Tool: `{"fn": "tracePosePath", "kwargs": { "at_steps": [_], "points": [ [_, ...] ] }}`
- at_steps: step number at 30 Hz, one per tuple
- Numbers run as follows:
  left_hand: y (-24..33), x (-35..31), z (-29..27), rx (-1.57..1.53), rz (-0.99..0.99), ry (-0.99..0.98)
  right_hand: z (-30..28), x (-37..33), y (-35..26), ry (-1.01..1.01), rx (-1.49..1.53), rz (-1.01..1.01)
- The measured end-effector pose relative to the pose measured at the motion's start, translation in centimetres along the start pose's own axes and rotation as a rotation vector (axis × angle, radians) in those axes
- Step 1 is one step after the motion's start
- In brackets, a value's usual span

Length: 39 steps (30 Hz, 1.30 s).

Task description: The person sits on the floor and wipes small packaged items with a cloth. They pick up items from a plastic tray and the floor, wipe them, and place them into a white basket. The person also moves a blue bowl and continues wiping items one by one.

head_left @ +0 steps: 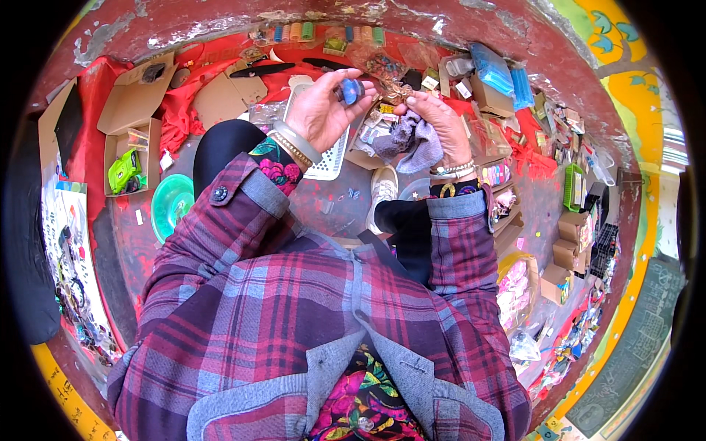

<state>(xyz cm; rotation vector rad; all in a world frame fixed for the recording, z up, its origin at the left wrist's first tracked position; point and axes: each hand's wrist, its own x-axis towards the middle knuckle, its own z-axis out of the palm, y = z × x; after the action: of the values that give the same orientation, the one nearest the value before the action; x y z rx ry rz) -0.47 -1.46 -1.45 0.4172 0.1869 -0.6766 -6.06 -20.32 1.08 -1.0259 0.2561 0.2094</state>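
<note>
My left hand is palm up with its fingers curved around a small shiny blue piece, whose kind I cannot make out. To the right of it, my right hand pinches a small brown-gold ornament between thumb and finger. A crumpled grey-purple cloth hangs from the same hand, below the ornament. The two hands are close together but apart. Under them stands a white perforated plastic basket, partly hidden by my left hand and wrist.
At the left are a green plastic basin and an open cardboard box with a bright green toy car. Blue plastic-wrapped packs lie at the back right. Small boxes and trinkets crowd the right side. My white shoe is below the hands.
</note>
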Motion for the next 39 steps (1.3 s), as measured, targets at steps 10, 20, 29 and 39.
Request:
{"fn": "tracePosePath", "kwargs": {
  "at_steps": [10, 20, 29, 39],
  "points": [
    [-0.3, 0.2, -0.1, 0.111, 0.125, -0.072, -0.3, 0.1, 0.2, 0.010, -0.016, 0.010],
    [0.3, -0.2, 0.0, 0.139, 0.107, -0.067, 1.0, -0.1, 0.0, 0.012, -0.148, -0.039],
    [-0.7, -0.1, -1.0, 0.108, -0.066, -0.123, 2.4, -0.6, 1.1, 0.092, -0.386, -0.250],
    [-0.8, -0.3, -0.9, 0.198, -0.007, -0.165, 0.9, 0.4, 1.7, -0.141, -0.876, -0.643]
  ]
}}
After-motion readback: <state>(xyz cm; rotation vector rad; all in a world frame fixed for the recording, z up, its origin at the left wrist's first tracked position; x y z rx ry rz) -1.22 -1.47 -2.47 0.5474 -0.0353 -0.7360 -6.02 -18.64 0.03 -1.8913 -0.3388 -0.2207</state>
